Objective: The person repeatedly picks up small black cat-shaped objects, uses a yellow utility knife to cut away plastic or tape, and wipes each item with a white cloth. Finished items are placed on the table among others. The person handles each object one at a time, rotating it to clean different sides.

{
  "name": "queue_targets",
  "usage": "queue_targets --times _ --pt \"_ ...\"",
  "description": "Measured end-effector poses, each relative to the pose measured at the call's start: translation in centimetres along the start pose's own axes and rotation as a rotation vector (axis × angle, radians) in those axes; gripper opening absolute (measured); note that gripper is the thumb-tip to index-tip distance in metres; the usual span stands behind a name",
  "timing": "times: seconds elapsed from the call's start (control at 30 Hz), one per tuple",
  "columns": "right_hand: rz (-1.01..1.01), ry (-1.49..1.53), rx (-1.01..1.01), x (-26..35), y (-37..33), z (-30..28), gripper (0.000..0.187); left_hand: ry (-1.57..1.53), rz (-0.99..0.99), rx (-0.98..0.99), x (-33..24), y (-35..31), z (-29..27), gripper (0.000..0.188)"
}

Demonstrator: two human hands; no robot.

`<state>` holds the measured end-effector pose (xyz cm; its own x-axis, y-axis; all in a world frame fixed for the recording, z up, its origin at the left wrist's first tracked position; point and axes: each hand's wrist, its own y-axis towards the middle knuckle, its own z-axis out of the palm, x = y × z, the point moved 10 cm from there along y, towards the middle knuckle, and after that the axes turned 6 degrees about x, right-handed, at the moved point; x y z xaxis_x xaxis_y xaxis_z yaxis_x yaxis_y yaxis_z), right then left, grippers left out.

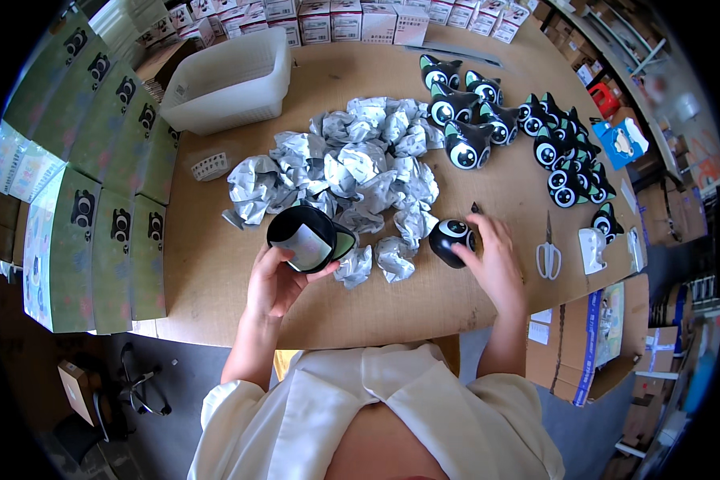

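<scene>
My left hand [272, 282] grips a hollow black cat-head piece [285, 226], tilted so its round opening faces me. A pale sheet [307, 250] shows inside, and a green ear sticks out at the right. My right hand [496, 262] curves round the right side of a small black rounded cat figure [446, 242] with large white eyes, which rests on the table; thumb and fingers are on it. Beyond both hands lies a heap of crumpled grey-white paper [360, 164], with several balls spilling toward me.
Black cat heads [467, 146] and smaller cat figures [564, 192] stand at the far right. Scissors [548, 258] and a white tape dispenser [592, 250] lie right of my right hand. Green boxes [112, 248] stack at the left; a white plastic bin [236, 108] sits behind them. A cardboard carton [564, 352] stands lower right.
</scene>
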<state>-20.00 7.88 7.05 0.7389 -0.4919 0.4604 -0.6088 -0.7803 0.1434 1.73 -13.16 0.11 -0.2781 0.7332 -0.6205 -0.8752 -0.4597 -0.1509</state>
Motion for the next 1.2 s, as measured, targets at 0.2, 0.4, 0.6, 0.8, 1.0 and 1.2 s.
queue_targets --times 0.2,0.4,0.6,0.8,1.0,1.2 --pt "-0.004 -0.016 0.091 -1.7 -2.1 4.1 0.072 0.102 0.029 0.081 0.8 0.8 1.8 0.058" --pt "-0.118 0.669 -0.423 -0.3 -2.9 -1.4 0.072 0.248 0.094 0.052 2.6 1.2 4.1 0.066" --pt "-0.516 0.709 -0.221 10.6 -2.4 0.0 0.075 0.094 0.128 0.163 4.8 2.1 6.3 0.065" --pt "-0.466 0.609 -0.189 10.6 -1.3 0.9 0.072 0.098 0.155 0.169 4.9 1.6 6.8 0.068" --pt "-0.397 0.794 -0.103 9.4 -0.5 2.3 0.070 0.387 0.192 0.258 3.8 0.6 9.4 0.079" --pt "-0.376 0.915 -0.005 8.9 -0.6 3.5 0.072 0.473 0.204 0.207 3.3 0.0 9.8 0.076"
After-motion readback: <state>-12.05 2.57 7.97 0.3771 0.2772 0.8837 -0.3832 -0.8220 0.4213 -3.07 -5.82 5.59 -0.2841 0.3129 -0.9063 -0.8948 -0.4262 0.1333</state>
